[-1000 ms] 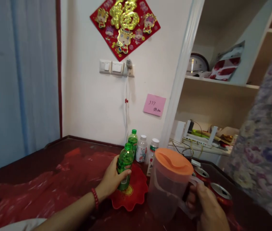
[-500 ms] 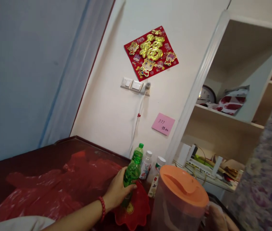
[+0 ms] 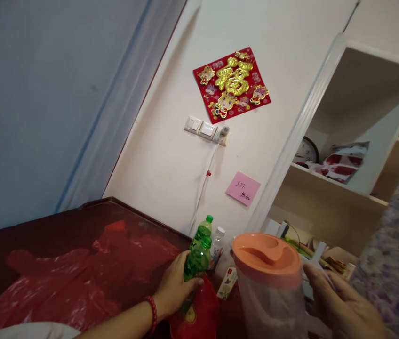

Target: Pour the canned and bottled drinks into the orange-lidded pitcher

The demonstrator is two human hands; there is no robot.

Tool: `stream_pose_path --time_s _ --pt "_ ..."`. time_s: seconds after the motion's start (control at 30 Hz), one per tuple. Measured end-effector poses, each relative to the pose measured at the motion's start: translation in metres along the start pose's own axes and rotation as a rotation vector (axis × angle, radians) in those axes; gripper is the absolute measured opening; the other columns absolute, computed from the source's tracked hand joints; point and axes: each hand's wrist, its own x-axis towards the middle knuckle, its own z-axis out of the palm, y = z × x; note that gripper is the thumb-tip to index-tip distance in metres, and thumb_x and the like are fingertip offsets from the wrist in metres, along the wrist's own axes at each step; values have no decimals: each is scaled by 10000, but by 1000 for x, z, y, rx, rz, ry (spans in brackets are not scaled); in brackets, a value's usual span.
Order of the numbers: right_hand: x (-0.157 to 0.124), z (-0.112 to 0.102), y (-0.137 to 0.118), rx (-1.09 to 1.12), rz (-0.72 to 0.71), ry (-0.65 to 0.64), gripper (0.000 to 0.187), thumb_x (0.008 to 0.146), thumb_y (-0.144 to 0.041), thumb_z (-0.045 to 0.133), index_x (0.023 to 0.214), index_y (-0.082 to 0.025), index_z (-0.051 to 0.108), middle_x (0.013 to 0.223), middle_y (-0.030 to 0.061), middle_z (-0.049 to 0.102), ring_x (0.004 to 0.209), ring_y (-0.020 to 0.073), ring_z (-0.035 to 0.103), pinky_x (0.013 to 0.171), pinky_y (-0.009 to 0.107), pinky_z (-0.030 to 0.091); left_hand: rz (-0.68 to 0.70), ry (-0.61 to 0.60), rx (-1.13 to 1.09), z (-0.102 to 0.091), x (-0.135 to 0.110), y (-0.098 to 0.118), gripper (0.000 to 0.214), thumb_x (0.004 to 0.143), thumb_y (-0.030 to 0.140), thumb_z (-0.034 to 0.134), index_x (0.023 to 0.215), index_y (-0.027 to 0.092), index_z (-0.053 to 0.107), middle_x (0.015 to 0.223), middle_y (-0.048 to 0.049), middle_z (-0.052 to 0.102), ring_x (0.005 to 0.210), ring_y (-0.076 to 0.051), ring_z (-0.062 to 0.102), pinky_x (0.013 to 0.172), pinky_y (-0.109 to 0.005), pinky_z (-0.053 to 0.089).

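My left hand (image 3: 174, 287) is wrapped around a green plastic bottle (image 3: 197, 260) with a green cap, standing over a red scallop-edged dish (image 3: 204, 318). At the right, my right hand (image 3: 347, 306) is closed at the handle side of a clear plastic pitcher (image 3: 270, 306). The pitcher has an orange lid (image 3: 267, 254) and leans slightly. Its base lies below the frame, and my fingers partly hide the handle. Just behind the held bottle stands a second green bottle (image 3: 204, 227).
A white-capped bottle (image 3: 218, 245) and a small patterned box (image 3: 227, 282) sit between the dish and pitcher. Red plastic sheeting (image 3: 79, 278) covers the table's left part. Shelves (image 3: 333, 181) with a clock (image 3: 305, 151) and a floral curtain (image 3: 393, 245) are at right.
The pitcher has risen and tilted a little, and my right hand has come up further into view beside it. My left hand keeps its hold on the bottle. The view has shifted slightly.
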Motion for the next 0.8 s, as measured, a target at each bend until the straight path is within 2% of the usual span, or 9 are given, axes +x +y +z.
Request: stream_pose_path --time_s 0.03,0.1,0.17,0.23,0.37,0.5,0.63,0.7,0.8 --pt "-2 4 -9 -15 41 8 747 586 -820 777 1105 -286 721 1087 50 744 878 325 706 562 343 604 1 -8 8 0 0 0 551 725 208 704 1255 209 551 1306 -99 656 1210 -284 584 1033 -364 422" --pt "-6 12 -24 -90 19 45 676 596 -819 768 1031 -304 715 840 24 697 678 270 640 443 323 536 -3 -24 16 0 0 1 580 718 213 715 1272 201 544 1359 -113 630 1255 -292 559 1067 -369 402" --pt "-4 18 -34 -178 -160 60 529 670 -773 753 806 -266 680 612 -13 515 536 184 492 415 266 448 -12 -34 19 0 0 1 602 711 216 726 1284 199 543 1382 -117 617 1271 -292 550 1081 -366 393" --pt "3 21 -39 -247 -352 41 538 737 -737 722 619 -234 568 552 -29 386 503 142 386 426 246 372 -17 -31 20 0 -1 2 611 705 215 735 1287 206 547 1364 -106 631 1254 -286 562 1070 -359 401" --pt "28 21 -44 -330 -382 -12 561 704 -789 694 684 -231 640 516 -38 346 489 143 309 438 272 256 -16 -27 16 -1 -3 4 610 707 230 752 1286 212 558 1317 -86 656 1219 -276 584 1040 -354 421" --pt "51 24 -52 -486 -377 -52 637 651 -851 661 722 -219 693 548 -8 446 516 153 331 455 281 258 -28 -27 27 0 -3 1 668 711 268 779 1330 196 540 1351 -105 635 1243 -287 573 1058 -372 415" --pt "64 32 -60 -535 -400 -107 649 684 -851 648 825 -223 737 736 22 650 653 195 512 533 275 364 -29 -18 28 2 -2 -3 666 708 280 788 1327 211 554 1344 -92 642 1233 -286 583 1052 -371 424" --pt "66 38 -63 -553 -416 -112 651 692 -853 644 838 -226 743 742 14 654 692 202 536 555 271 375 -36 -18 30 2 -2 -3 677 704 290 798 1330 211 553 1344 -94 642 1232 -289 584 1050 -373 426" --pt "65 46 -68 -635 -493 -109 657 728 -858 601 822 -225 748 650 3 602 583 174 461 485 268 318 -48 -25 35 2 -2 -3 695 704 302 808 1341 206 547 1365 -103 630 1253 -297 571 1066 -383 415"
